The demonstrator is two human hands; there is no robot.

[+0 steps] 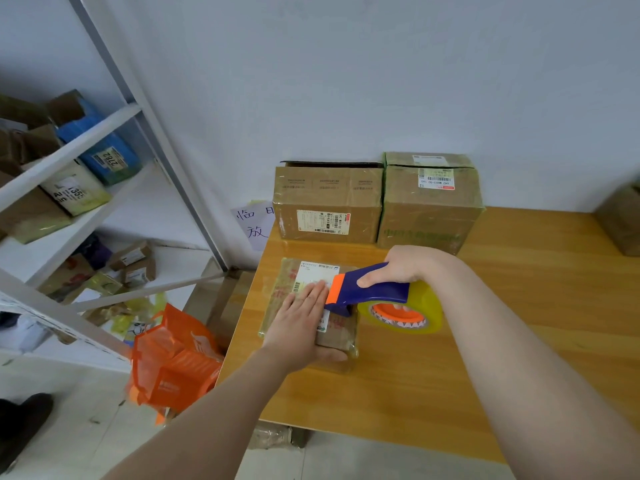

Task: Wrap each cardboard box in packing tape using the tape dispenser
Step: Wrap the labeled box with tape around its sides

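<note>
The left hand lies flat with straight fingers on top of the small box, pressing it down, thumb along its near edge. The right hand grips the tape dispenser by its blue handle. Its orange front edge sits on the box top, just at the left fingertips, with the tape roll trailing toward 3 o'clock.

The small box sits near the 9 o'clock edge of the surface. It already looks glossy with tape, so this seems to be a late pass on it, with the strip not yet cut.

At 12 o'clock, two bigger boxes stand against the wall. Both look shiny with tape, though the left one's top appears open. A further box at 2 o'clock is cut off by the frame, so I cannot tell whether it is wrapped.
</note>
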